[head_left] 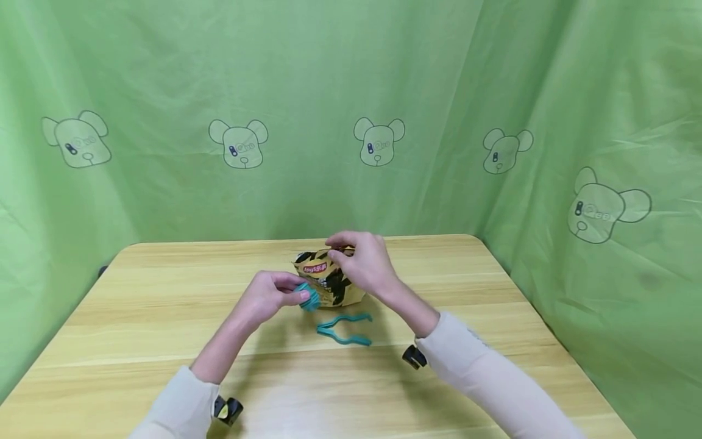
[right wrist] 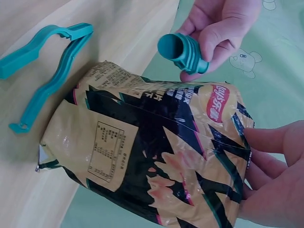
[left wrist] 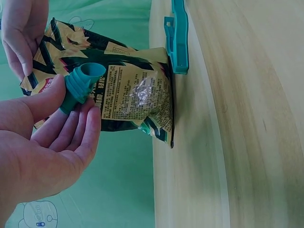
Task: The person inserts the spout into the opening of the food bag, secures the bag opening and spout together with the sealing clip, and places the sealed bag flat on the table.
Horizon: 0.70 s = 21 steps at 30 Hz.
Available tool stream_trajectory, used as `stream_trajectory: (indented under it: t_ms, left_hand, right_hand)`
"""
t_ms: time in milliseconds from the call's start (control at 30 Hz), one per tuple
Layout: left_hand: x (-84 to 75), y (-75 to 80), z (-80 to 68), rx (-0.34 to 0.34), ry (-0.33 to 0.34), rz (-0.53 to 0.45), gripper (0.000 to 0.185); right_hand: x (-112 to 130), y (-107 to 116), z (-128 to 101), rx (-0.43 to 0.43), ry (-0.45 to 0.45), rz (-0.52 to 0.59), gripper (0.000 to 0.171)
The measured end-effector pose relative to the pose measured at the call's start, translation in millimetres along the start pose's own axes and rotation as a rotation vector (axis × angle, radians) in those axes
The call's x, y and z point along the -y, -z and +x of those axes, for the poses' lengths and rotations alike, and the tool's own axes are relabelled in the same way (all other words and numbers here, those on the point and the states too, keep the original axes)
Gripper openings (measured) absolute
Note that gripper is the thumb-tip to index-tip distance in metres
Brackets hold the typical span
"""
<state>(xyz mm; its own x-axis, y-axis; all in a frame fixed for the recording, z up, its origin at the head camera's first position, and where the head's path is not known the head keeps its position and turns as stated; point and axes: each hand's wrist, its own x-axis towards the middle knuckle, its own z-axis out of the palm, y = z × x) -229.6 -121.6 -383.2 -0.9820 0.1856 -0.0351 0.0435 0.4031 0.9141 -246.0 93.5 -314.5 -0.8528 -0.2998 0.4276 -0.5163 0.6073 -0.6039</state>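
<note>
My left hand (head_left: 267, 300) pinches a small teal threaded spout (left wrist: 80, 88) between thumb and fingers, its round mouth showing in both wrist views. Just right of it, a gold and black Lay's chip bag (right wrist: 156, 137) stands on the table. At the top edge of the bag, my right hand (head_left: 366, 263) grips the foil, with the thumb on one face and the fingers behind. In front of the bag lies a teal bag clip (head_left: 341, 331), its two wavy arms spread apart and its hinge toward the left.
Everything rests on a light wood-grain table (head_left: 164, 292). Its far edge runs close behind the bag, and a green curtain (head_left: 307, 73) with printed bear heads hangs at the back and sides. Black camera mounts (head_left: 414, 356) are worn at the wrists.
</note>
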Motion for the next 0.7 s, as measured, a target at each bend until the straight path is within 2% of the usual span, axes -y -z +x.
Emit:
stream_trajectory:
  t_ms: [267, 500, 700]
  left_hand:
    - [-7.3, 10.2, -0.9, 0.017, -0.026, 0.038, 0.034]
    - [-27.7, 30.2, -4.1, 0.034, -0.055, 0.070, 0.033]
    - [-46.7, 50.5, -3.7, 0.027, -0.082, 0.037, 0.039]
  right_hand:
    - [-4.7, -6.2, -0.3, -0.044, 0.023, 0.015, 0.009]
    - [-5.6, -5.9, -0.9, -0.056, 0.017, 0.029, 0.009]
    - [-4.6, -4.7, 0.1, -0.046, 0.011, 0.031, 0.009]
